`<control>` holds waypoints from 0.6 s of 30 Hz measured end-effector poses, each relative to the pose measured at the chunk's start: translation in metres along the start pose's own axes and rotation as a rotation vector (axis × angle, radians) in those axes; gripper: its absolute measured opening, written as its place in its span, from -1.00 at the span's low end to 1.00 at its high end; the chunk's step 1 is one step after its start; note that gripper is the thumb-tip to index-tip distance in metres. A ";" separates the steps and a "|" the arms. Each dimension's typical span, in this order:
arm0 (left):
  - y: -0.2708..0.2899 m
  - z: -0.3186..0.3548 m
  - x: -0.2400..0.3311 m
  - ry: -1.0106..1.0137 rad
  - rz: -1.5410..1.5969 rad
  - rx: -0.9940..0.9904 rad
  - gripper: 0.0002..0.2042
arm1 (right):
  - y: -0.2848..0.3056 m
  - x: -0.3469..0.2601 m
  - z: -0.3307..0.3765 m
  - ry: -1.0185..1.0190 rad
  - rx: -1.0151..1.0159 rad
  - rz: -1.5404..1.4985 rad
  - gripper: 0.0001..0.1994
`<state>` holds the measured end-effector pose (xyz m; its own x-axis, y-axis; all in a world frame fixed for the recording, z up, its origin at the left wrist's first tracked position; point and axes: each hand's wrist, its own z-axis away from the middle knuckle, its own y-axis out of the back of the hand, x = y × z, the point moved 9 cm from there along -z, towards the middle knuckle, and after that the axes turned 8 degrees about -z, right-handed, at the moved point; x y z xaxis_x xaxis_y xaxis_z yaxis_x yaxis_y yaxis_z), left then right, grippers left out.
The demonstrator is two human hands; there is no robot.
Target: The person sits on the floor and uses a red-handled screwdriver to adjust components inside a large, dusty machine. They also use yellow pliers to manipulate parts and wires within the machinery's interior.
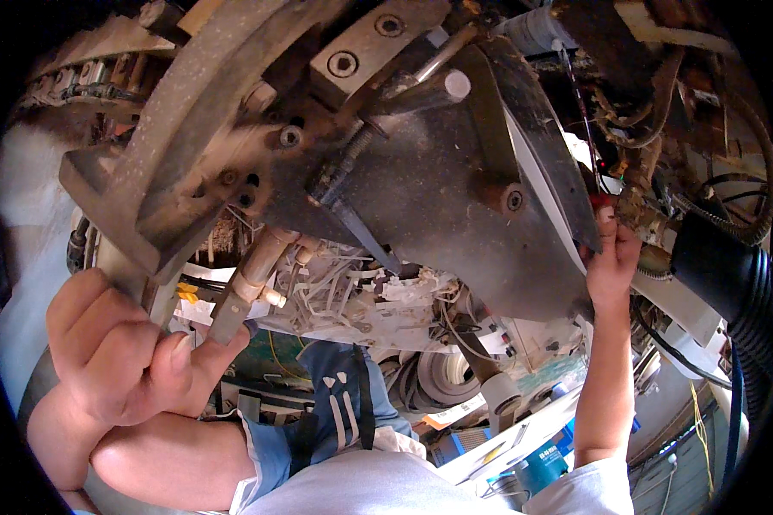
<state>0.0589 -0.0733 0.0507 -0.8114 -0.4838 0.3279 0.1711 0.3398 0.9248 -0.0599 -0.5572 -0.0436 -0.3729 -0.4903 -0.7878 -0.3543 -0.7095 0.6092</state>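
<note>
My left hand [116, 352] is closed, its fingers curled beside the lower end of a dark metal bracket [112, 206]. What sits inside its fingers is hidden. Close to that hand hang a flat metal bar [229, 316] and a copper-coloured cylinder [264, 257]. My right arm reaches up on the far side of a large dark plate [438, 189]. There my right hand [614, 262] is closed on a small red part [602, 202], at the lower end of a thin dark line [584, 120]. Its exact kind is too small to tell.
A bolted block [374, 47] and a pointed metal lever [356, 227] stick out from the plate. Black corrugated hose [730, 283] and cables are at right. Scrap strips [335, 292] lie below, with rolls of material [438, 378] beyond. My bare leg [176, 459] is at lower left.
</note>
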 end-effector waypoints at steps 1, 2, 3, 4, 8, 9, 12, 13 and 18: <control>0.000 0.000 0.000 0.003 -0.002 0.006 -0.71 | 0.000 0.000 -0.001 0.000 -0.006 -0.001 -0.49; 0.000 0.000 0.001 0.010 -0.005 0.016 -0.71 | -0.001 -0.001 -0.001 0.005 -0.009 -0.011 -0.50; 0.001 0.000 0.001 0.013 -0.009 0.020 -0.71 | -0.002 -0.002 -0.002 0.010 -0.012 -0.021 -0.50; 0.001 -0.001 0.001 0.015 -0.011 0.023 -0.70 | -0.003 -0.005 -0.001 0.019 -0.010 -0.038 -0.50; 0.001 0.000 0.001 0.019 -0.019 0.012 -0.70 | -0.001 -0.002 0.000 0.051 -0.015 -0.017 -0.51; 0.001 0.000 0.001 0.021 -0.018 0.007 -0.69 | -0.001 -0.002 0.000 0.051 -0.013 -0.008 -0.51; 0.000 0.000 0.000 0.025 -0.009 -0.009 -0.70 | 0.000 -0.002 0.001 0.015 0.009 -0.003 -0.52; 0.001 -0.001 0.000 0.024 -0.006 0.006 -0.70 | 0.000 -0.001 0.001 0.007 0.008 -0.012 -0.52; 0.000 -0.002 0.002 0.014 -0.011 0.015 -0.71 | -0.006 -0.009 0.001 0.010 -0.002 -0.026 -0.52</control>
<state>0.0589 -0.0760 0.0517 -0.8050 -0.4992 0.3205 0.1533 0.3467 0.9253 -0.0555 -0.5480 -0.0396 -0.3553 -0.4767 -0.8041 -0.3618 -0.7230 0.5885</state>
